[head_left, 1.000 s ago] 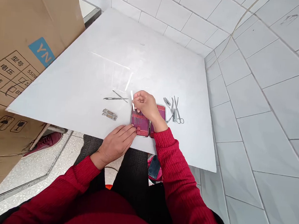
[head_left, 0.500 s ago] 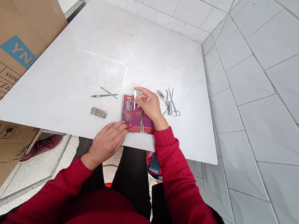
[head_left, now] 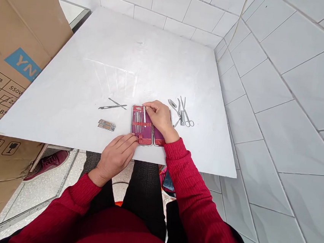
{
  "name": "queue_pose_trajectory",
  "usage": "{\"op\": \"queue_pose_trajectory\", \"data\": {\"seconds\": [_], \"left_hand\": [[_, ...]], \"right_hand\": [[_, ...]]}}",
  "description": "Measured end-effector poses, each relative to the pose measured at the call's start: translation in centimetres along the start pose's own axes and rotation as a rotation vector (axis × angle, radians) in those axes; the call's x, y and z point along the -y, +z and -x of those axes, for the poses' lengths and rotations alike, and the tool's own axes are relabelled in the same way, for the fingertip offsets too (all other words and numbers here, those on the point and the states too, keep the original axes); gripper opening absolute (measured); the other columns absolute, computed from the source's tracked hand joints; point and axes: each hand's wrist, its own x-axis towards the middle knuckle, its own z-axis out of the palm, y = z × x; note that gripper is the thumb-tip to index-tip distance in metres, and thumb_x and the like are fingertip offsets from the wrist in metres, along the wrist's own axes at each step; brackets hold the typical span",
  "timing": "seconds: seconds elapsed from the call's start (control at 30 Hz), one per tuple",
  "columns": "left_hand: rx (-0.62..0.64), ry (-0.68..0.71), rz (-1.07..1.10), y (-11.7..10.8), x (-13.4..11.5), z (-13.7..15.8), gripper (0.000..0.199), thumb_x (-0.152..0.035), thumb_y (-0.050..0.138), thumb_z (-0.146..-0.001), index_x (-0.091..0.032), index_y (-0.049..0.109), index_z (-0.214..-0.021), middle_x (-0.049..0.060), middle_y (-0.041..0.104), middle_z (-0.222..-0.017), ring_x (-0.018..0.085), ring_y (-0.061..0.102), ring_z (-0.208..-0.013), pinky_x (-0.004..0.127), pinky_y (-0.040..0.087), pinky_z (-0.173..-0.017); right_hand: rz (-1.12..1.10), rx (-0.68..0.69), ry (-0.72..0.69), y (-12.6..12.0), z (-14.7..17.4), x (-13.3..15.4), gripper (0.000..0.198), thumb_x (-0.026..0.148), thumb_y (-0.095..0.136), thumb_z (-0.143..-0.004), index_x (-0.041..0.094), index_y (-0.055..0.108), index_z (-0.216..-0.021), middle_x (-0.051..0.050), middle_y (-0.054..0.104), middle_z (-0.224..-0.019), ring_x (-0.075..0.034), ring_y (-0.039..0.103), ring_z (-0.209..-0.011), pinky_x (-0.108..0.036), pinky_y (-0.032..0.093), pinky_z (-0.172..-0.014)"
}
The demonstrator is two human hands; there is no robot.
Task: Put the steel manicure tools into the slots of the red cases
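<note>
The right grip (head_left: 160,116) pinches a narrow white strip (head_left: 144,116); beneath it lies an unfolded red-purple case (head_left: 146,139), touched by the flattened left grip (head_left: 117,156).

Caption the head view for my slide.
Right hand holds a flat tool at an open red case; left hand touches its corner.

Scissors (head_left: 187,118) right of case (head_left: 147,134) — clippers (head_left: 106,125) left

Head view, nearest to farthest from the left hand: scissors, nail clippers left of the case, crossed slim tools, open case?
From the left hand:
1. Open case: touching it.
2. Nail clippers: left of the case.
3. Crossed slim tools: beyond the clippers.
4. Scissors: right of the case.
</note>
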Motion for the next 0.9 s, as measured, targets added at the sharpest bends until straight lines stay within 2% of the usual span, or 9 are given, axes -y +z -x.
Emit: {"op": "queue_pose_trajectory", "data": {"seconds": [0.17, 0.33, 0.63, 0.9], "left_hand": [[-0.01, 0.018, -0.028, -0.1, 0.0, -0.1, 0.032, -0.011, 0.054, -0.101, -0.016, 0.063, -0.131, 0.011, 0.074, -0.129, 0.024, 0.067, -0.128, 0.041, 0.054, -0.109], [0.002, 0.01, -0.032, -0.2, -0.1, -0.1, 0.033, -0.01, 0.053, -0.101, -0.017, 0.063, -0.131, 0.011, 0.074, -0.128, 0.024, 0.067, -0.127, 0.041, 0.053, -0.11], [-0.001, 0.028, -0.038, 0.0, 0.0, 0.0, 0.03, -0.011, 0.052, -0.102, -0.017, 0.064, -0.129, 0.01, 0.074, -0.128, 0.024, 0.067, -0.126, 0.042, 0.054, -0.109], [0.003, 0.029, -0.044, -0.1, -0.2, 0.2, 0.029, -0.012, 0.051, -0.102, -0.015, 0.066, -0.126, 0.01, 0.074, -0.128, 0.024, 0.066, -0.127, 0.041, 0.054, -0.109]], "right_hand": [[0.122, 0.012, -0.068, 0.2, 0.4, 0.1, 0.03, 0.011, 0.052, -0.095, 0.017, 0.08, -0.103, -0.006, 0.075, -0.102, -0.018, 0.067, -0.092, -0.031, 0.05, -0.087], [0.168, 0.0, -0.111, 0.6, 1.4, 0.1, 0.029, 0.011, 0.05, -0.097, 0.016, 0.078, -0.105, -0.007, 0.073, -0.103, -0.017, 0.066, -0.091, -0.029, 0.05, -0.083], [0.348, 0.027, -0.139, 0.6, 2.6, 0.8, 0.033, 0.012, 0.048, -0.098, 0.017, 0.078, -0.11, -0.008, 0.073, -0.106, -0.021, 0.065, -0.102, -0.031, 0.048, -0.087], [0.437, 0.002, -0.139, 0.3, 2.7, 2.8, 0.03, 0.019, 0.048, -0.1, 0.02, 0.078, -0.102, -0.007, 0.073, -0.102, -0.021, 0.064, -0.093, -0.031, 0.043, -0.077]]}}
